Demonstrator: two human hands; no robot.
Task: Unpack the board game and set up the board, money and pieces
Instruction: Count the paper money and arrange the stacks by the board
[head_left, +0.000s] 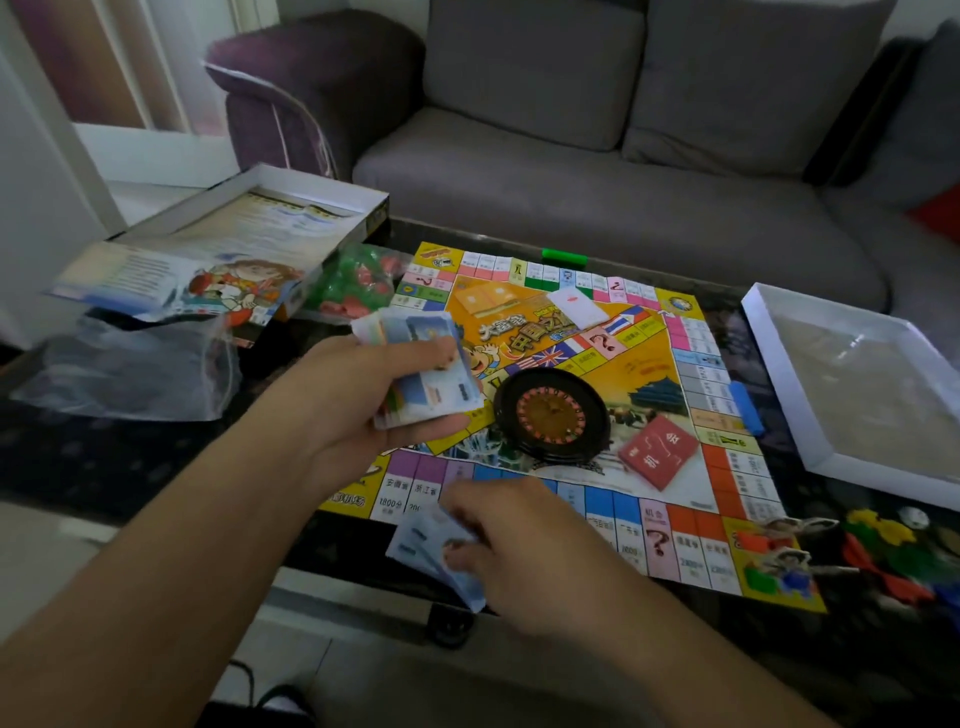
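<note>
Head view: left hand (363, 395) grips money stack (426, 374); right hand (524, 551) pinches notes (426, 545).

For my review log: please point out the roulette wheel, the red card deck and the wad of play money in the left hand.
roulette wheel (551, 413), head view, brown centre disc.
red card deck (658, 451), head view, top face.
play money (441, 384), head view, top blue note.

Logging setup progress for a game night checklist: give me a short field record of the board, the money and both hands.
board: game board unfolded flat on the table
on board: roulette wheel, red card deck, white card deck
left hand: grips a stack of banknotes
right hand: pinches a few blue notes at the board's near edge
</note>
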